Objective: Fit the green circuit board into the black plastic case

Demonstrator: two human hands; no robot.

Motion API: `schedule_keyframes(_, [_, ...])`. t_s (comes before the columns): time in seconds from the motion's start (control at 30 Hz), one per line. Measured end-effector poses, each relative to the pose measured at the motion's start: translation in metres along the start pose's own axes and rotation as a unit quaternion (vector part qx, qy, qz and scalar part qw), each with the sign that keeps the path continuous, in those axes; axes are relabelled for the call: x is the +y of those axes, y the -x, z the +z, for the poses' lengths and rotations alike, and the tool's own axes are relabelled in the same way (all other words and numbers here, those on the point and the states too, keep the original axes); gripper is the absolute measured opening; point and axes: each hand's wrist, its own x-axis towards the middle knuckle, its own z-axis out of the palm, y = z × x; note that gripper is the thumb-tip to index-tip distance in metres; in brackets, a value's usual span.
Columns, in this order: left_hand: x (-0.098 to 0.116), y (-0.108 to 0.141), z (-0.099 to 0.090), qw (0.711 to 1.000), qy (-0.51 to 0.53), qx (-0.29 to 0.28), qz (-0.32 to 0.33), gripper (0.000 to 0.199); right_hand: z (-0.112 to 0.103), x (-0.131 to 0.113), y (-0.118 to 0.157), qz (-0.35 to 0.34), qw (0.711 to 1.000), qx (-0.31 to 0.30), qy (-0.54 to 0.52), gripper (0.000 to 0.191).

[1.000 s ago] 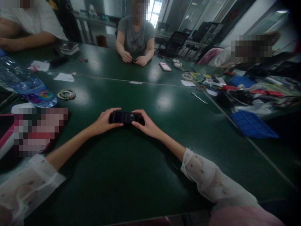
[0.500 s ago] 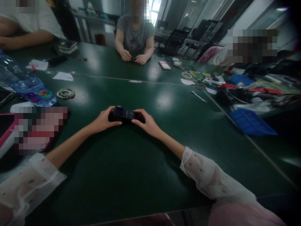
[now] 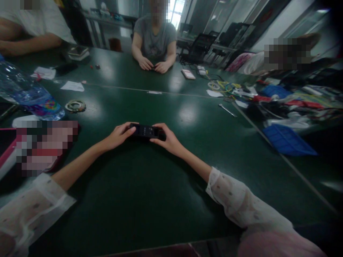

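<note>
At our green desk (image 3: 150,200), we are grasping a black device (image 3: 145,131), left hand (image 3: 118,137) at its nine o'clock end, right hand (image 3: 167,138) at three, ideally bracing both ends evenly.

The left fingers (image 3: 130,132) hide part of the black device (image 3: 145,131)

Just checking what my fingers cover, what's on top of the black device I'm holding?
Your left hand has its thumb over the left end of the black device, hiding what's beneath. Small pale markings show midway along.
</note>
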Motion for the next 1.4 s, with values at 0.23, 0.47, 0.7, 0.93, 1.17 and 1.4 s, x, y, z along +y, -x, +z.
schedule_keyframes(0.23, [0.005,0.001,0.0,1.0,0.026,0.002,-0.012,0.045,0.0,0.001,-0.001,-0.008,1.0,-0.01,-0.007,0.047])
schedule_keyframes(0.47, [0.01,0.003,0.002,0.999,0.044,0.011,-0.025,0.048,0.001,0.002,0.0,-0.007,1.0,-0.019,-0.021,0.048])
schedule_keyframes(0.7, [0.009,0.003,0.001,0.998,0.059,0.003,-0.031,0.048,0.0,0.003,-0.001,-0.009,0.999,-0.026,-0.04,0.048])
schedule_keyframes(0.93, [0.009,0.002,0.001,0.998,0.063,0.009,-0.027,0.046,0.0,-0.001,0.0,0.002,1.0,-0.014,0.003,0.049])
schedule_keyframes(1.17, [0.015,0.001,0.0,0.991,0.112,-0.009,-0.072,0.045,-0.001,0.0,0.0,0.004,0.999,0.009,0.036,0.046])
schedule_keyframes(1.4, [0.023,-0.003,-0.008,0.984,0.113,-0.031,-0.137,0.049,-0.001,0.0,-0.001,0.003,1.0,0.012,0.009,0.047])
